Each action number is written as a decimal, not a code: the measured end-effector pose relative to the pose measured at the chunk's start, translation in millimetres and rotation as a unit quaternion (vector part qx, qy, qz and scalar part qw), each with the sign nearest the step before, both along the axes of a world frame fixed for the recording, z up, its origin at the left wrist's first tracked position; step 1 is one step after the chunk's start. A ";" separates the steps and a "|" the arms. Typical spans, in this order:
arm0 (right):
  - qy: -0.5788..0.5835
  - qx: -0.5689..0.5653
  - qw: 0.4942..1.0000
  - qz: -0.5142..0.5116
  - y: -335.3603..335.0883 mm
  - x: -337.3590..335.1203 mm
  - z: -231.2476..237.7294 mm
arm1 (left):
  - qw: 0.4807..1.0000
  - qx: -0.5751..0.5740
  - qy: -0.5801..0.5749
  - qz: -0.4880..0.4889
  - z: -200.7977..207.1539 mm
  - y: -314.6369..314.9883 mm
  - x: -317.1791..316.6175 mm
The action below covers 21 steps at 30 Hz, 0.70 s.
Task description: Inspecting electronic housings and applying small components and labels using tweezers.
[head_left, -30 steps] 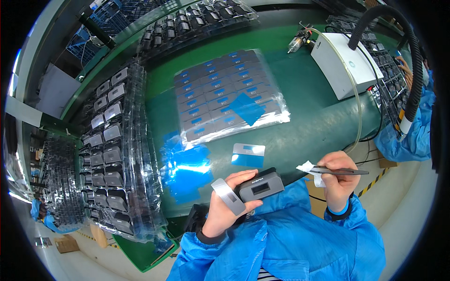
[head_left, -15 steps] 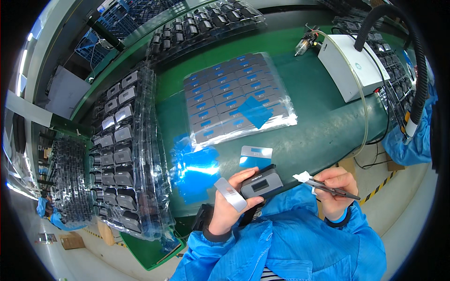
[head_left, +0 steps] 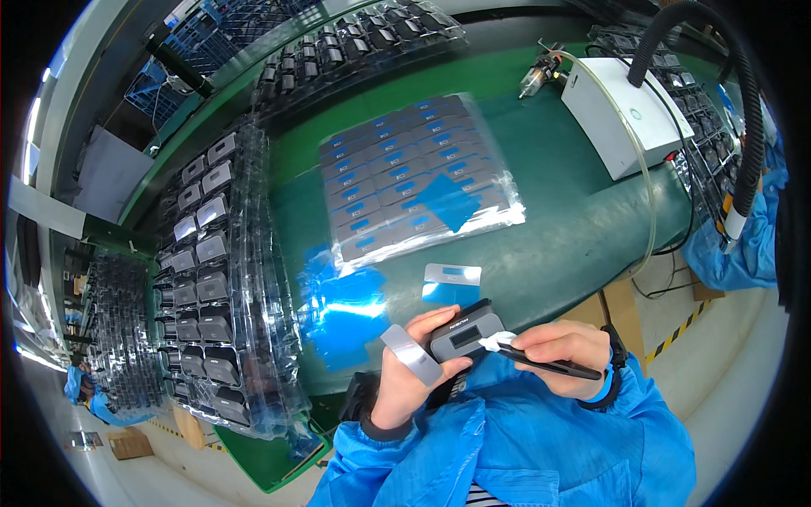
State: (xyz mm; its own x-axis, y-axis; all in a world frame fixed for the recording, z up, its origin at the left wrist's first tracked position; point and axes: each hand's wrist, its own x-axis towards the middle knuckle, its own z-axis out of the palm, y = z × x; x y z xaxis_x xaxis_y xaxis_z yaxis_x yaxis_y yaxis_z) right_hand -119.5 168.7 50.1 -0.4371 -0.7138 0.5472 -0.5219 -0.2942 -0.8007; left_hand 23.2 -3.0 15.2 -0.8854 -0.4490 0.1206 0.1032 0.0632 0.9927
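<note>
Left hand [head_left: 397,384] has its grip closed round the grey device [head_left: 488,324], with a silver panel [head_left: 410,354] tucked in the same hand, left of the device. Device is held up at the near edge of the desk [head_left: 549,275], dark window [head_left: 465,338] toward us. Right hand [head_left: 570,353] grasps dark tweezers [head_left: 557,367] and a white wipe [head_left: 497,340], wipe at the window's right end; can't tell how hard it's pressing. My take: brace the device firmly, light one-way strokes, no bare tool tip on the window, no knocking the panel.
</note>
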 end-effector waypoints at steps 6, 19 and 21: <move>-0.008 0.017 1.000 -0.009 -7.7 0.4 -3.2 | 0.999 -0.042 -0.018 -0.020 4.7 -0.3 0.2; -0.002 0.034 0.999 -0.003 -6.0 -5.1 -0.2 | 0.998 -0.049 -0.047 -0.017 8.0 -1.7 0.8; -0.002 0.056 0.998 0.012 -4.2 -6.1 1.9 | 0.998 -0.033 -0.043 -0.007 4.9 -1.0 1.2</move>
State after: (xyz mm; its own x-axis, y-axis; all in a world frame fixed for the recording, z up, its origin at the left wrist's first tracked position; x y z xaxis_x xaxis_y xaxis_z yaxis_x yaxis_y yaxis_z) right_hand -125.6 164.5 52.0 -0.4209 -0.7808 0.4617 -0.5115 -0.2161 -0.8317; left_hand 24.4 -4.0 20.1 -0.9000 -0.4300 0.0719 0.0182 0.1276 0.9917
